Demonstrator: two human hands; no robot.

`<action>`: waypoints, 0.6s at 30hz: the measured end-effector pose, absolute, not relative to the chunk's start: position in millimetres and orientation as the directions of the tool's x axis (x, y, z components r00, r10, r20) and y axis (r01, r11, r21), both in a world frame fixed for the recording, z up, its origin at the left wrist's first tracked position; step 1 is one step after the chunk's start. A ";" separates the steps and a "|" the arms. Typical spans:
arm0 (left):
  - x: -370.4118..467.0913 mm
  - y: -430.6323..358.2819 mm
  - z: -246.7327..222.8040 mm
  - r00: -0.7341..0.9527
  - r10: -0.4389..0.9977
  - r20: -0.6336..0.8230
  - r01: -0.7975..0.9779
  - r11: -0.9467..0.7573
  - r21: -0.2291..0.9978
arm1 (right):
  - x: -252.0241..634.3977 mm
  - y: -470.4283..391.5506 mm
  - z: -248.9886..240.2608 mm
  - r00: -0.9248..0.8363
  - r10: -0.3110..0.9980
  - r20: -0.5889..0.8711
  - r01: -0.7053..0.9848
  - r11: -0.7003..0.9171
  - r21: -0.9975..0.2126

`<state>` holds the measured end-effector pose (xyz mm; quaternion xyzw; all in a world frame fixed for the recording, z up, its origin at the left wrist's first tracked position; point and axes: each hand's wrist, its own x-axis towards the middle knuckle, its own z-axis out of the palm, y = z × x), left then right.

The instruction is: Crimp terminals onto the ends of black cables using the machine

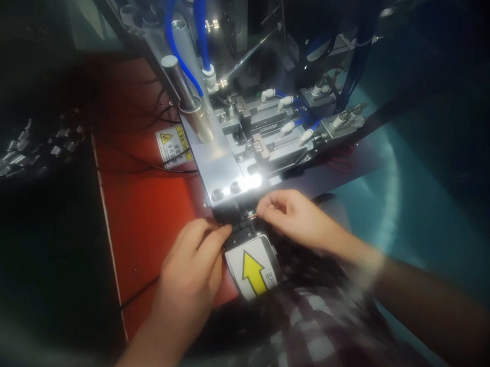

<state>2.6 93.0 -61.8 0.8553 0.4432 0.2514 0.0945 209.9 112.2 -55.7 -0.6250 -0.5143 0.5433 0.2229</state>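
tiny part (252, 215) at pinched fingertips of right hand (284, 211) too small to identify, plaid shirt (314, 336) blurred and cut off at near edge, blue air tubes (201, 30) cut off at far edge, shiny pieces (19, 153) at left blurred

The black fixture (242, 237) appears matt, the post (181, 85) glossy metal, the plate (218, 160) smooth metal, the checked garment (314, 323) cloth.

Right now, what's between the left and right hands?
In the head view, a black block and a small part, too small to identify, lie between the left hand and right hand.
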 end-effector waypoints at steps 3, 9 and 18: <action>2.5 93.5 -62.1 0.482 0.808 0.339 0.713 -0.587 0.383 | 212.0 109.1 -58.6 -0.079 0.926 -0.368 0.383 -0.313 -0.869; 3.7 93.7 -61.8 0.476 0.809 0.344 0.723 -0.583 0.371 | 204.8 99.2 -62.8 -0.013 0.996 -0.083 0.400 -0.071 -0.914; 3.4 93.0 -60.4 0.480 0.802 0.356 0.705 -0.594 0.388 | 202.8 99.8 -66.5 -0.034 0.995 -0.092 0.425 -0.069 -0.902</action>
